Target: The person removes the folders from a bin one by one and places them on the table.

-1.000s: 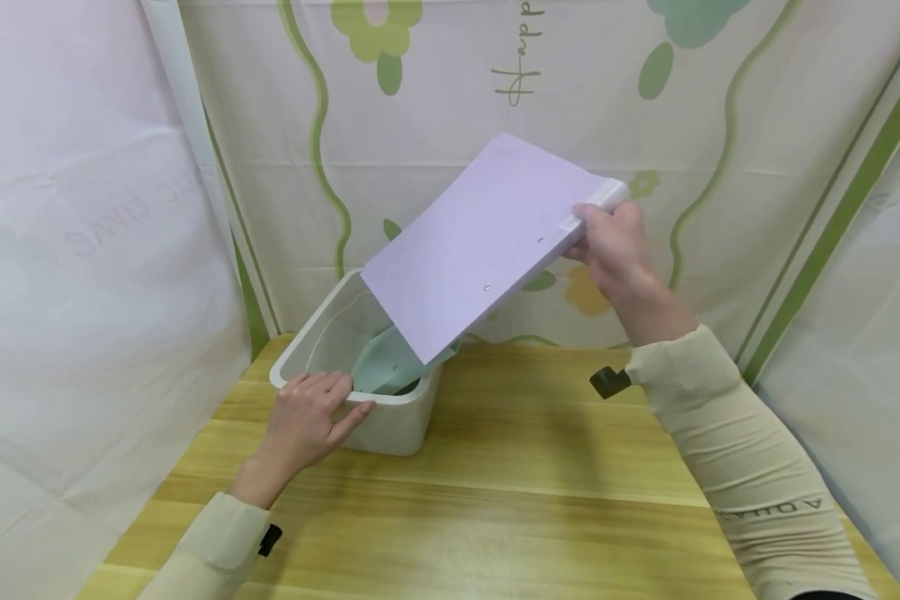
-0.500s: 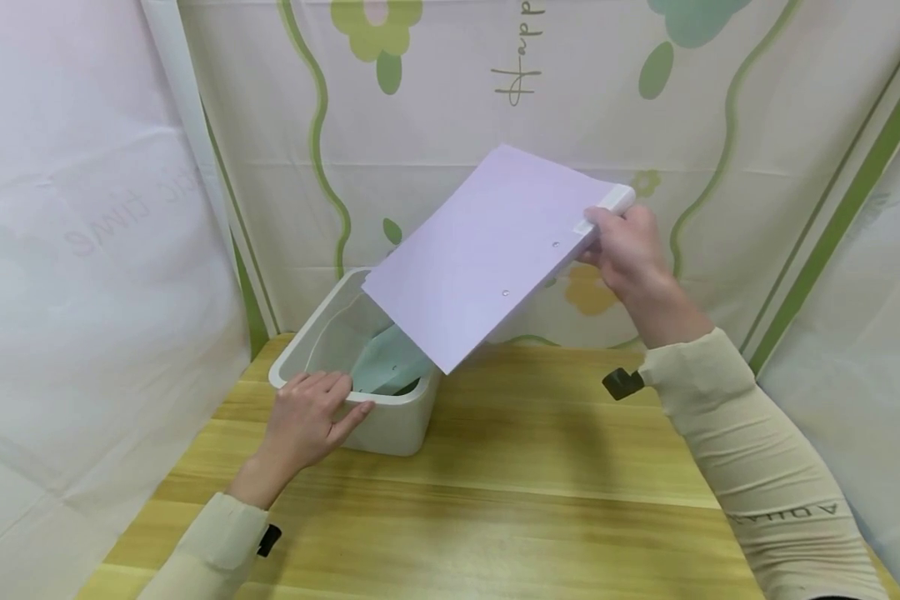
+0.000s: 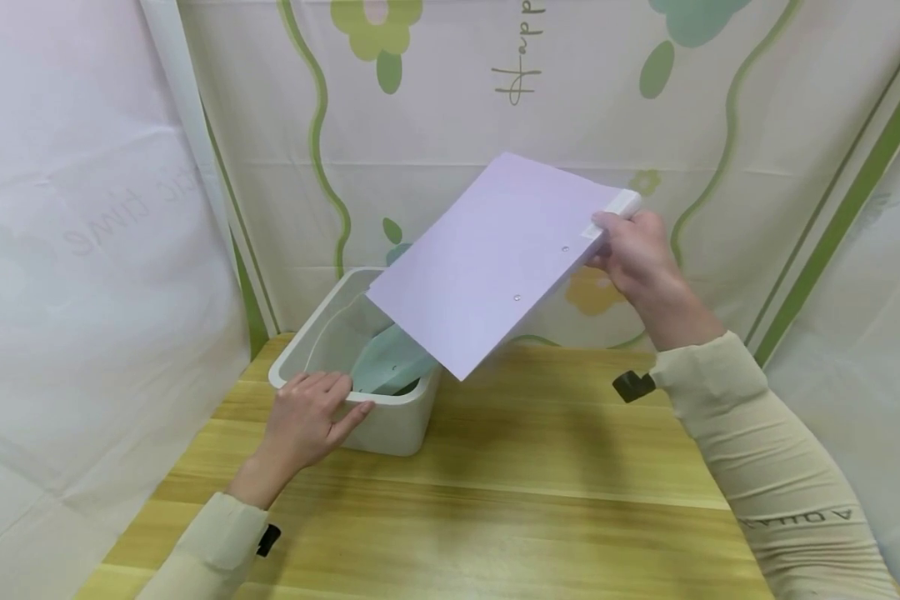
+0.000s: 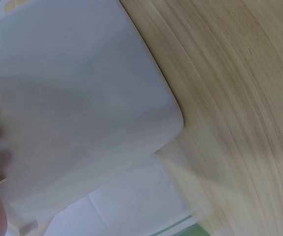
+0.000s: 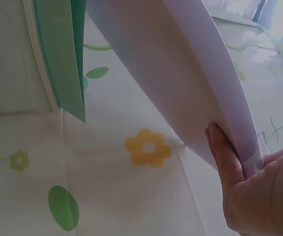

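Note:
My right hand pinches a lilac file folder by its spine end, beside a white label strip. Thumb above and fingers beneath, it holds the folder in the air on a slant. The folder's lower left end overlaps the white plastic bin in the head view; whether they touch, I cannot tell. My left hand grips the bin's near rim, fingers over the edge and thumb outside. Inside the bin leans a mint-green folder, partly hidden by the lilac one. The right wrist view shows the green folder jutting past the rim.
The bin stands on a wood-grain table toward its back left. A flower-print cloth hangs behind the table, and pale cloth walls stand on both sides.
The right hand has drawn the lilac folder to the right and slightly down, showing more of the bin's opening. The left hand and the bin have stayed in place.

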Action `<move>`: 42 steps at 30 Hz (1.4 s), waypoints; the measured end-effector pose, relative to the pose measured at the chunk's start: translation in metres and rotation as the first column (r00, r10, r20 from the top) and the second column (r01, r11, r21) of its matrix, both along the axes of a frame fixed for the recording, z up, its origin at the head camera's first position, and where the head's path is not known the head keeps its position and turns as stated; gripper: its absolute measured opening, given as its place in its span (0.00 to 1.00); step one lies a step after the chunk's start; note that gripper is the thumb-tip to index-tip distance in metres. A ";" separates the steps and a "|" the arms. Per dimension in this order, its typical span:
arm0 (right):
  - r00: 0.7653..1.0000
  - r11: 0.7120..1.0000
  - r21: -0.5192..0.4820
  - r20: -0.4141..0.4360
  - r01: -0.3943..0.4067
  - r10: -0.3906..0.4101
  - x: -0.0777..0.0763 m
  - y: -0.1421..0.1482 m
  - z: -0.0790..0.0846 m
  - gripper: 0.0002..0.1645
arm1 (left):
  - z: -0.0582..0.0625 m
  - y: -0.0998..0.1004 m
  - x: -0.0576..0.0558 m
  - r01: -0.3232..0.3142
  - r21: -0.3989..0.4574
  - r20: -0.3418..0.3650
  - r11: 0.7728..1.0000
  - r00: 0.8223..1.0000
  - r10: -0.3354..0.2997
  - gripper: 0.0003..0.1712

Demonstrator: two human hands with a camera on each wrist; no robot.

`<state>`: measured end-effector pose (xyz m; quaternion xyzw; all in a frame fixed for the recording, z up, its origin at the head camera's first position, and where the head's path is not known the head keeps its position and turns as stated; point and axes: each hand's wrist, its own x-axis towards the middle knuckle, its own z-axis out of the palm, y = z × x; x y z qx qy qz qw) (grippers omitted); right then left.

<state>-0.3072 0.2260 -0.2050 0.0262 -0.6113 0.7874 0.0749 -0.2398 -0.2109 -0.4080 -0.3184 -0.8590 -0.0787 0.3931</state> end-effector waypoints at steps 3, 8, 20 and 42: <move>1.000 1.000 0.006 0.005 -0.005 0.005 0.000 0.002 0.000 0.33 | 0.000 0.000 0.000 0.002 0.000 -0.006 1.000 1.000 -0.002 0.34; 1.000 1.000 -0.013 0.016 0.003 -0.003 0.001 0.008 -0.001 0.34 | 0.000 0.001 0.000 0.006 -0.003 -0.019 1.000 1.000 -0.006 0.33; 1.000 0.999 -0.044 0.025 0.009 -0.008 0.000 0.020 -0.006 0.16 | 0.001 0.002 0.001 -0.008 -0.017 -0.007 1.000 1.000 0.008 0.34; 0.998 0.998 -0.063 0.066 -0.010 0.014 0.005 0.037 -0.009 0.17 | 0.000 0.003 0.000 0.001 -0.009 -0.016 1.000 1.000 -0.001 0.34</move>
